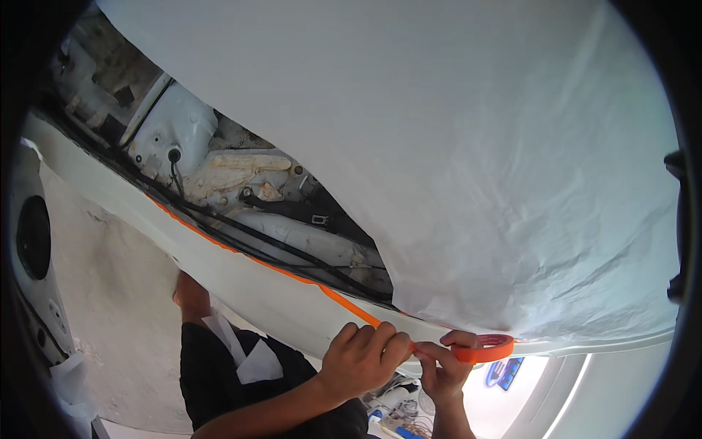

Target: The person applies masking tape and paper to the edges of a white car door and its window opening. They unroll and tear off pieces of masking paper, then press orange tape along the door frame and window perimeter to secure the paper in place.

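Note:
A strip of orange masking tape runs along the inner edge of a pale car body panel. Its left stretch lies against the edge, while nearer my hands it lifts off slightly. My left hand is closed on the tape strip, fingers curled and knuckles up. Just to its right, my right hand pinches the strip close to the roll and steadies the orange tape roll with its fingers. The roll's near side and dark pink inside show. Fingertips of both hands are partly hidden.
White masking sheet covers much of the car above and right. Under its edge is an open cavity with black cables and bare metal. A panel with a round black speaker stands at far left. Loose paper hangs at my leg.

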Action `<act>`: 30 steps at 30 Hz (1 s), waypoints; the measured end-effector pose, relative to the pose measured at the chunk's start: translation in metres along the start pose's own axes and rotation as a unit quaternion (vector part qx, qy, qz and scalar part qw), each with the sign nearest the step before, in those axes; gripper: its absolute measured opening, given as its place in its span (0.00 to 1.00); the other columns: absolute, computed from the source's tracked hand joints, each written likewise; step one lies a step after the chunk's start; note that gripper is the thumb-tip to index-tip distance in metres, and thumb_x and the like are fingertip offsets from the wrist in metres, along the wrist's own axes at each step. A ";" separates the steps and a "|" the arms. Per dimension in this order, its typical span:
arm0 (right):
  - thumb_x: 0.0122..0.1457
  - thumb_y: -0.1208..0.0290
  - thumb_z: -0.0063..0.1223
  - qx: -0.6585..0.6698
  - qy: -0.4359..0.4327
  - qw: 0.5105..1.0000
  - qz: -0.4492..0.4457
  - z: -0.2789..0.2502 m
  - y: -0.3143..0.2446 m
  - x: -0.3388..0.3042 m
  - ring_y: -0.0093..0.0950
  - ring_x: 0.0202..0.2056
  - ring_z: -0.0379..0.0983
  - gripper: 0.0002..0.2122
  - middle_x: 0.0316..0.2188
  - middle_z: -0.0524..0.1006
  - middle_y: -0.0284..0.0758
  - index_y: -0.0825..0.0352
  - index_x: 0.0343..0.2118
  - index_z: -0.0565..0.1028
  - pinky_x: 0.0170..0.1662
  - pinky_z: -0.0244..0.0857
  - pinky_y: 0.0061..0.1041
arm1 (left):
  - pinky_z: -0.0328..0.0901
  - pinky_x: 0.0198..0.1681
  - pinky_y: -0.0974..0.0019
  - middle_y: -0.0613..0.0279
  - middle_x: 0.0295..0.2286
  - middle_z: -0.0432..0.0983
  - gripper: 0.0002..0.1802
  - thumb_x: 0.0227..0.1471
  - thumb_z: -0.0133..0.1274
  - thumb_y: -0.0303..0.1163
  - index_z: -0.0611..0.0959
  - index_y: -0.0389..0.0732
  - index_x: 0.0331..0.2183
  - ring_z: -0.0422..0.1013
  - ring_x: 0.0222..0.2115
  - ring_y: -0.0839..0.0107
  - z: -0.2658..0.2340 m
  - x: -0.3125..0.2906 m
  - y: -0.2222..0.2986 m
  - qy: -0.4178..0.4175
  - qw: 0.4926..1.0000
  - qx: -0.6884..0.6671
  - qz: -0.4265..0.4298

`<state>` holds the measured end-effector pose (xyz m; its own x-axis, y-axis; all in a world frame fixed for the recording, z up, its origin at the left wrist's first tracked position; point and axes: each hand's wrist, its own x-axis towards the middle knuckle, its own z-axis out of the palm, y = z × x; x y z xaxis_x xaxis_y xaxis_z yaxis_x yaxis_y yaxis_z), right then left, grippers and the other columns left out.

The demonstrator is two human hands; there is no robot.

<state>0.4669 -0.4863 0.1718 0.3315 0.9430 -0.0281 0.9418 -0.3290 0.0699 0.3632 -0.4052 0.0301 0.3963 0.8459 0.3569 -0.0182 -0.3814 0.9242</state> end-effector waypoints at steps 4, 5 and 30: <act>0.47 0.79 0.65 -0.080 0.026 0.996 -0.029 0.012 0.004 0.002 0.36 0.41 0.64 0.08 0.37 0.66 0.37 0.59 0.30 0.82 0.42 0.59 0.35 | 0.56 0.30 0.68 0.72 0.30 0.71 0.15 0.54 0.62 0.44 0.78 0.47 0.39 0.67 0.22 0.76 0.001 0.006 0.000 -0.051 0.998 0.019 0.019; 0.46 0.82 0.61 -0.114 0.031 0.992 -0.048 0.015 0.005 0.003 0.37 0.41 0.64 0.09 0.37 0.66 0.39 0.60 0.29 0.80 0.42 0.58 0.36 | 0.56 0.30 0.67 0.71 0.31 0.71 0.19 0.53 0.64 0.45 0.79 0.47 0.41 0.68 0.23 0.76 -0.001 0.007 -0.002 -0.063 0.997 0.024 0.023; 0.39 0.79 0.64 -0.308 0.097 0.909 -0.263 0.004 0.042 0.058 0.34 0.45 0.65 0.20 0.41 0.65 0.29 0.42 0.35 0.82 0.45 0.52 0.41 | 0.72 0.41 0.61 0.67 0.32 0.85 0.07 0.48 0.68 0.26 0.87 0.43 0.33 0.78 0.32 0.64 -0.005 -0.013 -0.122 -0.017 0.995 -0.089 -0.052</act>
<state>0.5256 -0.4458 0.1695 -0.2276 0.9726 -0.0470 0.7368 0.2036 0.6448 0.3556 -0.3681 -0.0869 0.4352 0.8634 0.2553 -0.1357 -0.2174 0.9666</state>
